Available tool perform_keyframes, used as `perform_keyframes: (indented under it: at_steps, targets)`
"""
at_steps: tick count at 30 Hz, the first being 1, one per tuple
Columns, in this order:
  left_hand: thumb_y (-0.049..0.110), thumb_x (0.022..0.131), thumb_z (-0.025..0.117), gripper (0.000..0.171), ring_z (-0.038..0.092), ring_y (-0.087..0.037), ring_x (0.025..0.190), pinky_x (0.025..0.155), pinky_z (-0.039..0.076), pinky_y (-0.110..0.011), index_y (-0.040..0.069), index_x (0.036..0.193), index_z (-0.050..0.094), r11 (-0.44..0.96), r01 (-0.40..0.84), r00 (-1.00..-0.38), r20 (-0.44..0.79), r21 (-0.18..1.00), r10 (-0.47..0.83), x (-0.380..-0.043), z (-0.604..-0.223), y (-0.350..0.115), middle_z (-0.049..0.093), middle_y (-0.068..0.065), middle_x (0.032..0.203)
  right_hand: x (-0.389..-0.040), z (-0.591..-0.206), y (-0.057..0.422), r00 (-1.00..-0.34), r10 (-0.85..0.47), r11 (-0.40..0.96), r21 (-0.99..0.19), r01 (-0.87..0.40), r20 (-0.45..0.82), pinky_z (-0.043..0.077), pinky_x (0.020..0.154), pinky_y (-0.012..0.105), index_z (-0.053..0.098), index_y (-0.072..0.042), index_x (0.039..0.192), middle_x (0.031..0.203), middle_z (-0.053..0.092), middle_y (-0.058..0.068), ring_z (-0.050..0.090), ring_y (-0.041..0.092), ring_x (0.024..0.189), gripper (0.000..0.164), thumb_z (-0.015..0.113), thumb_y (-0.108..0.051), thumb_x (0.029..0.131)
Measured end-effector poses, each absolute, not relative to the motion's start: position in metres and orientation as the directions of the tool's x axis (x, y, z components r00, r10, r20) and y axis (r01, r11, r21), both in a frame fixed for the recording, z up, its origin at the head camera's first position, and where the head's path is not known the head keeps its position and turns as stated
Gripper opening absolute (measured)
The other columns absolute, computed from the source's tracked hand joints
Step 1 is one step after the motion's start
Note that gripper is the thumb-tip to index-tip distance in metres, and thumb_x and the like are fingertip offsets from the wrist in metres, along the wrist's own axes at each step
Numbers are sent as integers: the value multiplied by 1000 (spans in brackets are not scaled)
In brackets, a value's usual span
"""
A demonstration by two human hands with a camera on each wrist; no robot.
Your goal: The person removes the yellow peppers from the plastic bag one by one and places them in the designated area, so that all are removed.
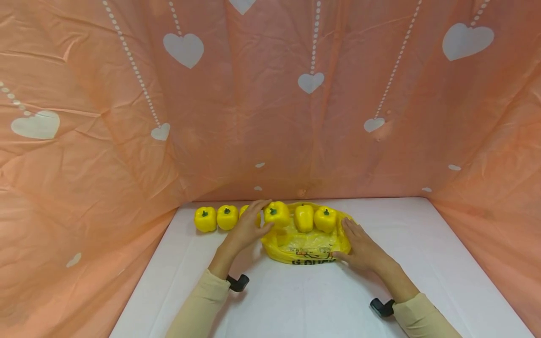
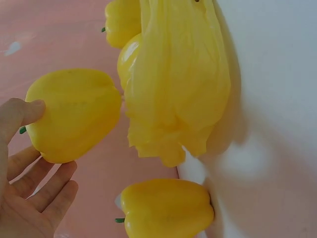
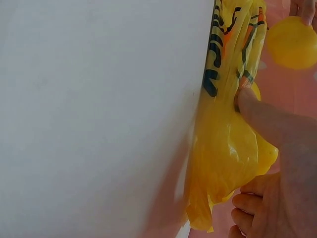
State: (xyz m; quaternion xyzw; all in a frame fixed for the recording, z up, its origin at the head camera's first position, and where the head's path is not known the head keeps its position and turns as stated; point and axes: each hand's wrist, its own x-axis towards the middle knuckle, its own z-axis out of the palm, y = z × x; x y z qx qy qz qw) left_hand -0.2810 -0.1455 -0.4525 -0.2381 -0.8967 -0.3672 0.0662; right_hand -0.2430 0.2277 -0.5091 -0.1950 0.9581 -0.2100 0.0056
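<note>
My left hand (image 1: 247, 227) holds a yellow bell pepper (image 1: 276, 214) with a green stem, over the left side of a yellow plastic bag (image 1: 279, 251). In the left wrist view the thumb lies on this pepper (image 2: 74, 114) and the fingers are beneath it. Two more bell peppers, one upright (image 1: 304, 218) and one to its right (image 1: 325, 219), sit within the bag's spread opening. At the bag's right side is my right hand (image 1: 363, 249). In the right wrist view its thumb hooks the printed bag (image 3: 223, 134), with curled fingers along the other side.
Left of the bag, yellow bell peppers stand in a row: one at the far left (image 1: 205, 219), a second (image 1: 227, 217), and a third (image 1: 243, 210) partly hidden by my left hand. A white table (image 1: 304, 300) is backed by an orange-pink heart-patterned sheet (image 1: 262, 117).
</note>
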Motion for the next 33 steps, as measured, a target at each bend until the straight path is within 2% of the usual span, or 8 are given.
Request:
perform_keyframes:
  at_steps: [8, 14, 23, 33]
  targets:
    - [23, 100, 80, 70, 45, -37, 150, 121, 42, -60, 12, 161, 48, 620, 465, -884, 294, 632, 364, -275, -450, -154, 47, -11, 162, -244, -511, 228, -927, -369, 839, -407, -362, 65, 16, 130, 64, 19, 12, 165, 174, 15, 32, 15, 51, 161, 108, 74, -52, 98]
    - [19, 99, 80, 70, 46, -40, 149, 120, 42, -62, 9, 161, 48, 619, 463, -886, 301, 634, 354, -269, -447, -162, 47, -15, 162, -244, -512, 228, -923, -378, 835, -402, -374, 74, 16, 130, 64, 19, 13, 164, 174, 15, 32, 15, 51, 161, 107, 75, -51, 99]
    - [11, 95, 83, 70, 49, -39, 146, 122, 41, -60, 8, 158, 51, 607, 497, -867, 355, 620, 349, -265, -447, -176, 50, -18, 158, -244, -511, 228, -926, -371, 839, -403, -366, 69, 16, 130, 64, 20, 12, 165, 174, 16, 31, 16, 50, 161, 107, 75, -52, 98]
    - [17, 97, 83, 69, 50, -40, 145, 121, 42, -61, 6, 157, 51, 629, 494, -869, 356, 600, 343, -261, -449, -191, 52, -17, 156, -242, -510, 229, -929, -364, 839, -410, -358, 65, 17, 130, 64, 20, 12, 165, 174, 16, 32, 17, 51, 160, 108, 75, -52, 98]
